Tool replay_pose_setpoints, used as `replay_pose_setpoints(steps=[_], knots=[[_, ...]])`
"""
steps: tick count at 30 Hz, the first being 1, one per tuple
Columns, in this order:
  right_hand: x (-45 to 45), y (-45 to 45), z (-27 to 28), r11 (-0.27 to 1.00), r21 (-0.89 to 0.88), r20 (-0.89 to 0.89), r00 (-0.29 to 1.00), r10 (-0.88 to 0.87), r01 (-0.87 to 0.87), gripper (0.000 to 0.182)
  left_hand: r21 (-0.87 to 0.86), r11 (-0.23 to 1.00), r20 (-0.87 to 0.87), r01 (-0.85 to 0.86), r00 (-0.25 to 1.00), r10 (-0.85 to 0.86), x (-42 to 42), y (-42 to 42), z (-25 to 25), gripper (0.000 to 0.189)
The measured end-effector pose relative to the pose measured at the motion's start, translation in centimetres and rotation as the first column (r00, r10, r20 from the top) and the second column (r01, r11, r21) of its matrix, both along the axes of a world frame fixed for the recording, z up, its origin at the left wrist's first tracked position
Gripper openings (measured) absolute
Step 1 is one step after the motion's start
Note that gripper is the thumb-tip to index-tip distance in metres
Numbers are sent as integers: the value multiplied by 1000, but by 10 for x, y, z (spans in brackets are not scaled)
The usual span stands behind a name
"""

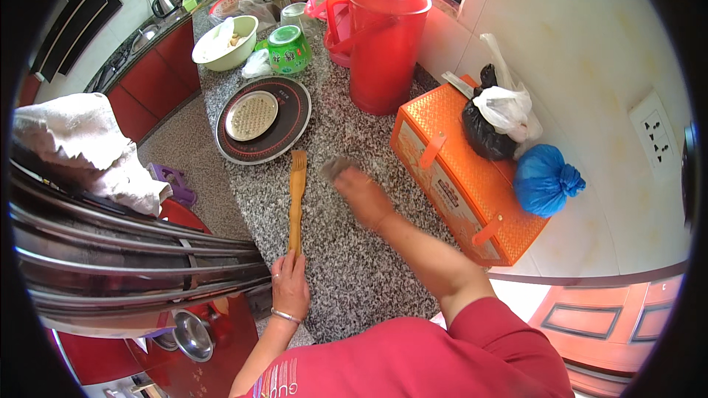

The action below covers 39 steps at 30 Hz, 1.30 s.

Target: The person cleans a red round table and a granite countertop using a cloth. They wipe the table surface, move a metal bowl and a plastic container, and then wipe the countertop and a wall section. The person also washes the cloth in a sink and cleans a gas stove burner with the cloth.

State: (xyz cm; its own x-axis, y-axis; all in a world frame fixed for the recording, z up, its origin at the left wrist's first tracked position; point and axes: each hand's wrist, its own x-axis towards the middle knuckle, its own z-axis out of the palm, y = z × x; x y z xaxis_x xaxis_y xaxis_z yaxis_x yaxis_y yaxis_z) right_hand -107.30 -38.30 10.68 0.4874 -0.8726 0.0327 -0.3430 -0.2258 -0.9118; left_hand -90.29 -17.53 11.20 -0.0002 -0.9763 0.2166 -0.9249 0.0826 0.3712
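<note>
My left hand (290, 282), with a ring and a bracelet, grips the near end of a long wooden back scratcher (297, 204). Its toothed end points away from me, close to a dark round tray (296, 121). On that tray rests a small round metal plate or lid (251, 116) with a dotted pattern. My right hand (365, 199) is motion-blurred over the speckled granite countertop (359, 282), right of the back scratcher. It holds a dark grey wad (338, 168), perhaps a cloth or scouring pad; the blur hides which.
Right stands an orange box (426, 149) bearing a black bag (487, 132) and a blue bag (545, 179). Behind are a red thermos flask (387, 38), a green tub (289, 52) and a pale green basin (243, 30). A metal rack (138, 254) borders the counter's left side.
</note>
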Motion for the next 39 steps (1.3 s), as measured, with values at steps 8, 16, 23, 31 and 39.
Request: replay_pose_setpoints(steps=[8,16,23,31,39], knots=[[-55,200,-40,733,-522,-256,900,354,-437,29,-74,996,37,53,998,-51,5,1,-6,36],[-157,223,-39,785,-619,-305,913,-271,27,32,-142,981,-18,129,991,-133,-14,-12,15,42],[-139,164,-44,758,-649,-355,856,-375,63,39,-161,960,-284,231,920,-269,-70,-61,52,35],[-175,199,-48,768,-639,-210,953,-218,35,40,-16,991,-610,131,784,-113,-132,-154,83,39],[-329,185,-7,374,-349,113,434,-894,859,34,-19,1000,-694,12,720,-22,-175,-270,64,74]])
